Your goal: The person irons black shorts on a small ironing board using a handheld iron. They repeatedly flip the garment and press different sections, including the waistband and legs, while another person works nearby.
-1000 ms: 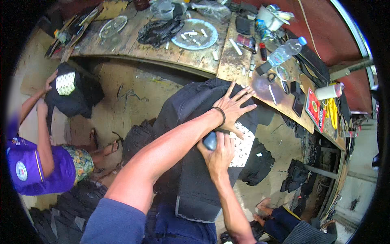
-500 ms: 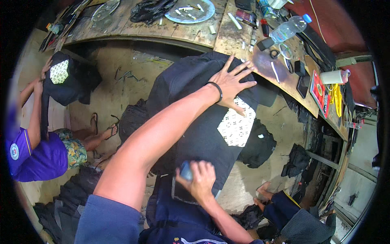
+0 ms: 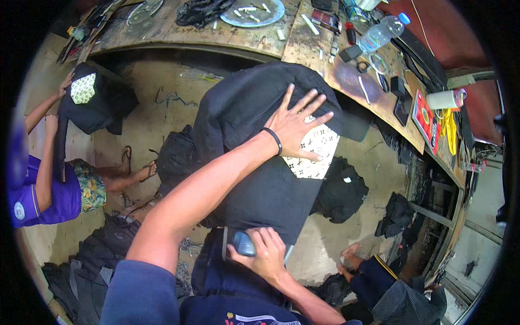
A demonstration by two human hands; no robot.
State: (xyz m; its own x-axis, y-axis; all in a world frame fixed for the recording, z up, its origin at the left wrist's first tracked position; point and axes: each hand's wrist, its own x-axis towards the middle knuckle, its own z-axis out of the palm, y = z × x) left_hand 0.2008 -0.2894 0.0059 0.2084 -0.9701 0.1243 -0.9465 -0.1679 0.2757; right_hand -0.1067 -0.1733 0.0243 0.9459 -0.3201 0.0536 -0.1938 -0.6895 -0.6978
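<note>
Black fabric (image 3: pixel 271 203), seemingly part of a garment, lies stretched over a narrow board in front of me. A cream patch (image 3: pixel 319 157) with a dark printed pattern sits on its right side. My left hand (image 3: pixel 295 125) presses flat on the fabric with fingers spread, its palm and thumb partly covering the patch. At the board's near end, my right hand (image 3: pixel 264 252) is closed round a smooth blue block-like object (image 3: pixel 244 244). What kind of object it is, I cannot tell.
A wooden bench (image 3: pixel 319 70) runs across the far side, bearing a plastic bottle (image 3: pixel 383 33) and a round tray (image 3: pixel 252 11). On the left, a person in purple (image 3: pixel 40 187) holds another black garment (image 3: pixel 100 105). Dark cloth heaps (image 3: pixel 341 189) lie on the floor.
The patch has shifted slightly away from me, and my left hand now covers more of its upper part. My right hand, blurred before, is a little nearer the board's near end.
</note>
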